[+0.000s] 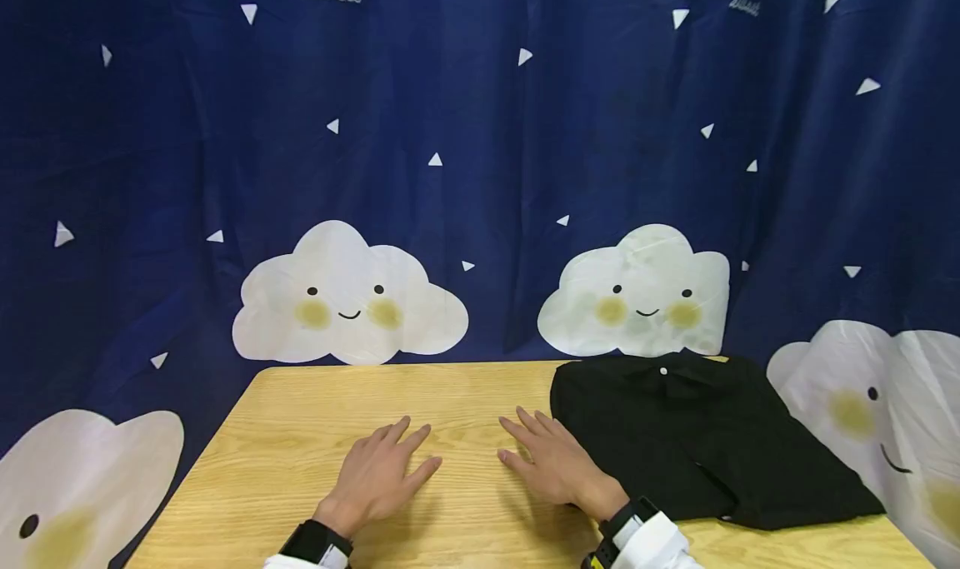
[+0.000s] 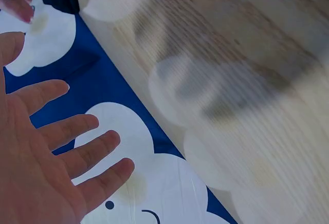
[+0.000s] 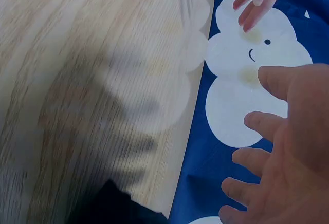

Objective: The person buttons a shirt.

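Observation:
My left hand [image 1: 378,476] hovers over the near middle of the wooden table [image 1: 247,461], palm down with fingers spread and holding nothing. To its right, my right hand [image 1: 551,461] is held the same way, fingers spread, a shadow beneath it on the wood. Just right of that hand lies a black garment [image 1: 675,444], spread on the table with a white button near its collar; the wrist overlaps its edge in the head view. In the wrist views, the left palm [image 2: 41,157] and right palm [image 3: 298,157] show bare.
A dark blue curtain [image 1: 495,177] with white triangles and smiling clouds hangs right behind the table's far edge. The garment reaches from that far edge to the right side. Each wrist wears a black band [image 1: 317,542] below a white sleeve [image 1: 652,544].

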Demonstrator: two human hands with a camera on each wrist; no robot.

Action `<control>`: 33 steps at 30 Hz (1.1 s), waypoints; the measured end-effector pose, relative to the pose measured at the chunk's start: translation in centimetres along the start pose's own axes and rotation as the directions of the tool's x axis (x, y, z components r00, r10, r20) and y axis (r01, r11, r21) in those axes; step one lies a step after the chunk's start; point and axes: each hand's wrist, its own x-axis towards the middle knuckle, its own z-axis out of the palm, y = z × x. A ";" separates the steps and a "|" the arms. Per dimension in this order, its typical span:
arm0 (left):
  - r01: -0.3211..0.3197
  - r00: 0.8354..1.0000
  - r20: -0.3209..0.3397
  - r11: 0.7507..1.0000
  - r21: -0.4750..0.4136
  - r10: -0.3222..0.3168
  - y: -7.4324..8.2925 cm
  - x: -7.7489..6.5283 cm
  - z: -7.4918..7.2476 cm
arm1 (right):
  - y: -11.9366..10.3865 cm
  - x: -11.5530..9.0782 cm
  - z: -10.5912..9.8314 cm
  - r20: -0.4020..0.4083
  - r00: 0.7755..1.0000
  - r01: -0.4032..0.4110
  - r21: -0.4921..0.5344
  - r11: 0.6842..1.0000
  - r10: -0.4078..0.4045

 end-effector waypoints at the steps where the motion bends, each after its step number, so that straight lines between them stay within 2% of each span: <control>1: -0.007 1.000 -0.003 1.000 0.002 0.007 0.1 0.2 0.1 | 0.2 0.0 -0.1 0.002 1.000 -0.008 0.003 1.000 0.008; 8: -0.048 0.998 -0.025 0.999 0.007 0.049 1.0 1.5 0.7 | 1.7 -0.1 -0.7 0.018 0.998 -0.065 0.013 0.998 0.065; 21: -0.123 0.992 -0.013 0.992 0.000 0.123 2.7 3.5 2.2 | 5.1 -1.2 -1.6 -0.028 0.987 -0.156 0.029 0.987 0.157; 27: -0.121 0.992 0.023 0.993 0.002 0.121 3.6 4.0 2.6 | 6.6 -1.6 -1.8 -0.037 0.981 -0.189 0.050 0.981 0.191; 33: -0.133 0.989 0.067 0.991 0.026 0.131 5.6 5.1 3.6 | 8.3 -2.0 -2.5 -0.051 0.976 -0.212 0.031 0.977 0.213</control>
